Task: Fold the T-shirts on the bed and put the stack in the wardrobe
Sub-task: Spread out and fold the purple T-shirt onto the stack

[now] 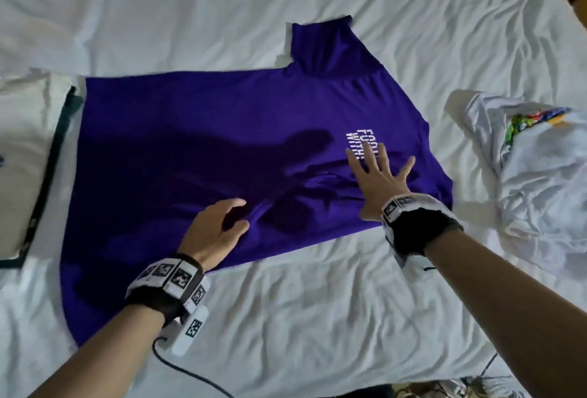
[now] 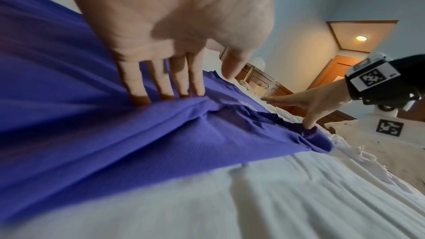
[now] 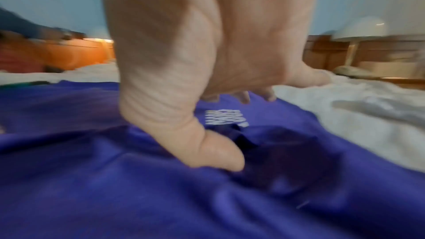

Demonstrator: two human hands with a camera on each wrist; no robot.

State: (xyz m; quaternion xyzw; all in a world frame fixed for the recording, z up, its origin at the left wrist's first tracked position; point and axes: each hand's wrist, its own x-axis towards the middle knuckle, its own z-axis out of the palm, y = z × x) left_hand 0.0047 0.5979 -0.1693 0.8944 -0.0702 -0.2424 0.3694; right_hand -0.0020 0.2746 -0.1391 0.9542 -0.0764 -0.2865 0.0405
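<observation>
A bed point(image 1: 317, 318) with a rumpled white sheet fills the view, with blue walls and wood furniture at the room's edge in the wrist views. The left hand point(image 1: 212, 234) is the grip in play here: its fingers point(image 2: 135, 86) are straight and pressed down on the purple T-shirt point(image 1: 190, 143), bunching a ridge of cloth just ahead of them. The right hand point(image 1: 379, 180) lies spread flat on the chest of the same shirt, beside its white lettering point(image 1: 357, 143), thumb tip touching the wrinkled patch. The shirt lies mid-bed, one sleeve pointing far, hem to the left.

The step looks like smoothing before the fold. It would go best if the right hand anchored while the left swept the ridge outward toward the hem, not toward the other hand, which would only deepen the crease between them. A folded pale garment point(image 1: 19, 159) sits at the far left, a crumpled white T-shirt point(image 1: 540, 175) waits on the right.
</observation>
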